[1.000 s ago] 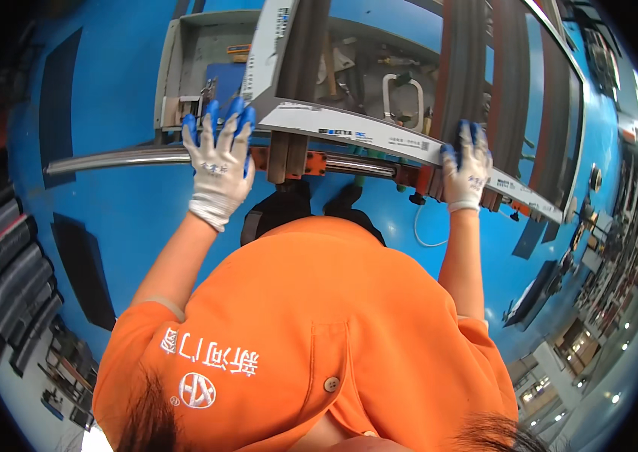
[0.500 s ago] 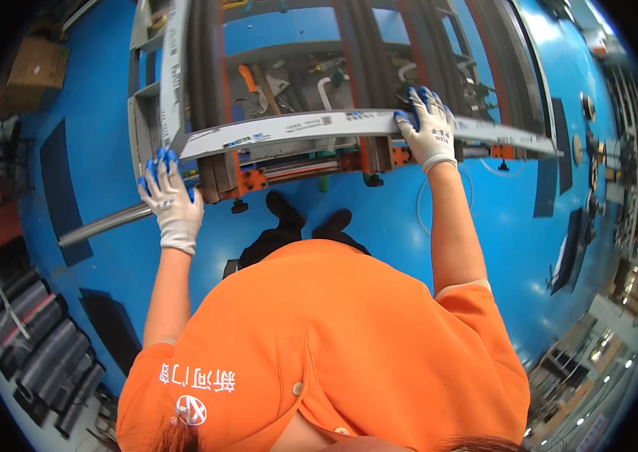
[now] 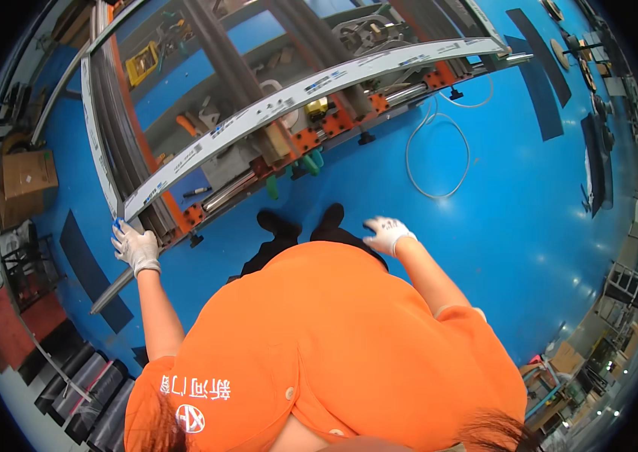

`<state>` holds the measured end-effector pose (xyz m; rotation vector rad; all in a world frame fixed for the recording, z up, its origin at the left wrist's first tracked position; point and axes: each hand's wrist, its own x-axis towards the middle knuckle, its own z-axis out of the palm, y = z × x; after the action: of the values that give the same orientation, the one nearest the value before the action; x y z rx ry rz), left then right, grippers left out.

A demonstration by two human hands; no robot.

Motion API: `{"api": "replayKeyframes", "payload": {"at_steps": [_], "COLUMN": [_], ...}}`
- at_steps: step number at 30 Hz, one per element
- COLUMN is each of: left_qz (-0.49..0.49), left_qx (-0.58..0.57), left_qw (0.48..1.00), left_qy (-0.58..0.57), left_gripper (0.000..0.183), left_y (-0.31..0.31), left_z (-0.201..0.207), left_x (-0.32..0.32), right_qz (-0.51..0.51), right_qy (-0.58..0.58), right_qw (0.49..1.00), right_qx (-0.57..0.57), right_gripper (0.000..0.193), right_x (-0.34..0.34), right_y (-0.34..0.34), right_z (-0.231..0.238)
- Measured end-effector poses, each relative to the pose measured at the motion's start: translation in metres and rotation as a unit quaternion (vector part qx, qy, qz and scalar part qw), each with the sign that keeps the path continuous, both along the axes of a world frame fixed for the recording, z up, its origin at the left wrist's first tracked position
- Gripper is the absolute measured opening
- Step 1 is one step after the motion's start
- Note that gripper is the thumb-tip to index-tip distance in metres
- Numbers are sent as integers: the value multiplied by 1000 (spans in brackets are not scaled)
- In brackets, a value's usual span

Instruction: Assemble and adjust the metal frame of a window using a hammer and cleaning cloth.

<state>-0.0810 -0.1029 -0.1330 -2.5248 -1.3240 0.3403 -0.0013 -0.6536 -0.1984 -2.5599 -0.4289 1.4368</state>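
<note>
A large rectangular frame of pale profiles covered in printed film (image 3: 311,89) lies on a machine stand with orange brackets (image 3: 305,141). My left hand (image 3: 138,248), in a white glove with blue fingertips, rests at the frame's near left corner. Its fingers are stretched out and touch the corner's outer side. In front of my body, away from the frame, hangs my right hand (image 3: 388,234) in a similar glove. Its fingers are slightly bent and apart, with nothing in them.
Tools, including an orange-handled one (image 3: 186,125), and a yellow bin (image 3: 142,63) lie beneath the frame. A metal tube (image 3: 113,291) juts out at the left. A looped pale hose (image 3: 439,197) is on the blue floor. Cardboard boxes (image 3: 29,175) stand far left.
My right hand has come off the near profile and moved back toward my body. My left hand stays at the corner. The view has turned, so the frame appears tilted.
</note>
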Motion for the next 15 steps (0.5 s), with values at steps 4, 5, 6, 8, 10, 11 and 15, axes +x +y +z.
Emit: {"api": "replayKeyframes", "payload": {"at_steps": [4,5,6,8,10,11,15], "left_qz": [55,64,71,78,93,101,70], "left_qx": [-20,-23,-29,-25,-30,-33,-99], "left_qw": [998,998,997,997,995,994,987], "left_qy": [-22,-6,13,7,12,16,-105], "left_gripper": [74,73,72,72,70,70,62], "left_y": [-9,-12,-14,-20,-22,-22,-9], "left_z": [1,1,1,3,4,3,-4], "left_x": [12,13,17,22,28,31,45], "right_qz": [-57,-78,-102,-115,-139,-151,-236], "right_qy": [66,60,56,46,40,39,28], "right_qw": [995,994,992,992,989,987,971], "right_qx": [-43,-43,-44,-36,-34,-34,23], "right_gripper": [55,56,57,57,57,57,55], "right_x": [-12,-13,-12,1,15,21,52], "right_y": [-45,-53,-61,-64,-66,-66,-72], "right_z": [-10,-13,-14,-8,2,3,0]}}
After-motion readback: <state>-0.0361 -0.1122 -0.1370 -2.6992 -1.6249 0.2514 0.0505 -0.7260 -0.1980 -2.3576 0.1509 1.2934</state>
